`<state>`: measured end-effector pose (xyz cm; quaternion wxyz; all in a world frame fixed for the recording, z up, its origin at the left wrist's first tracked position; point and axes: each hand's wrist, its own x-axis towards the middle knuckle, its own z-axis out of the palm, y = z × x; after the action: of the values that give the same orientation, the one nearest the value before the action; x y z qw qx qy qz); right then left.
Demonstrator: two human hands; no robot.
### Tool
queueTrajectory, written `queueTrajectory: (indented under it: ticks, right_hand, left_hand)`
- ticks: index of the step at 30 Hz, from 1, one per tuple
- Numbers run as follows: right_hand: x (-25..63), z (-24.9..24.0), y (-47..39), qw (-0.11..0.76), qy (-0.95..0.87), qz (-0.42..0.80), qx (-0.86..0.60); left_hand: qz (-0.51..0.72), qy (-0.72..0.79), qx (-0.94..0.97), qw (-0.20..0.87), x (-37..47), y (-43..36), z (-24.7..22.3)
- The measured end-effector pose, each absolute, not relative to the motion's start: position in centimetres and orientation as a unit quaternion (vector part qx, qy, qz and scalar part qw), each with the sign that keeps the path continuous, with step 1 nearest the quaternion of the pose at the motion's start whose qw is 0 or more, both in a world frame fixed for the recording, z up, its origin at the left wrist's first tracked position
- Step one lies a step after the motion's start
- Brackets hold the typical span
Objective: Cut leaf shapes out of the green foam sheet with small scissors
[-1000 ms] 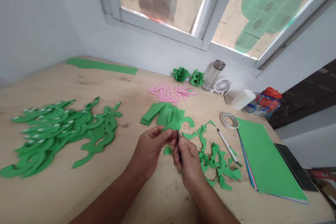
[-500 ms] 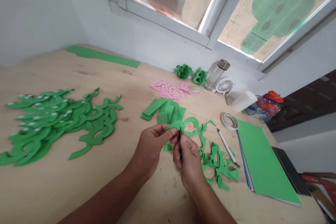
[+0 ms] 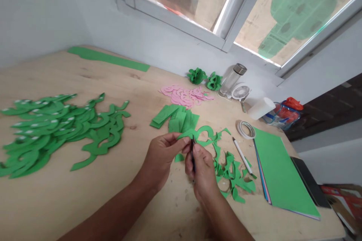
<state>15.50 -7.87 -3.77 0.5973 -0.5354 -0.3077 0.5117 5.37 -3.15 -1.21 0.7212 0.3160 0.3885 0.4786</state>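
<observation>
My left hand (image 3: 160, 160) pinches a piece of green paper (image 3: 187, 134) between thumb and fingers. Closed around a pair of small black scissors (image 3: 192, 154), my right hand (image 3: 203, 169) has the blades up against that paper. The fingers hide most of the handles. Just beyond my hands lies a stack of green paper strips (image 3: 183, 119). Curly green offcuts (image 3: 233, 173) are scattered to the right of my right hand. At far left is a big pile of curved green cutouts (image 3: 56, 128), some with white patches.
Pink paper cutouts (image 3: 183, 96) lie farther back, near two green paper balls (image 3: 197, 76), a bottle (image 3: 233, 77) and a small fan (image 3: 240, 90). On the right are a tape roll (image 3: 246, 130), a white pen (image 3: 242, 156) and green sheets (image 3: 285, 173).
The view has shifted slightly, moving the table items a little left in the picture. Both hands keep nearly the same hold on the paper and scissors.
</observation>
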Motion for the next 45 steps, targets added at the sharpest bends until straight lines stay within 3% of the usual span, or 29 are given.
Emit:
queueTrajectory:
  ticks: [45]
  right_hand:
    - [15.19, -3.41, -8.02, 0.603, -0.325, 0.497, -0.532]
  left_hand:
    - [0.466, 0.395, 0.333, 0.719, 5.26, -3.10, -0.59]
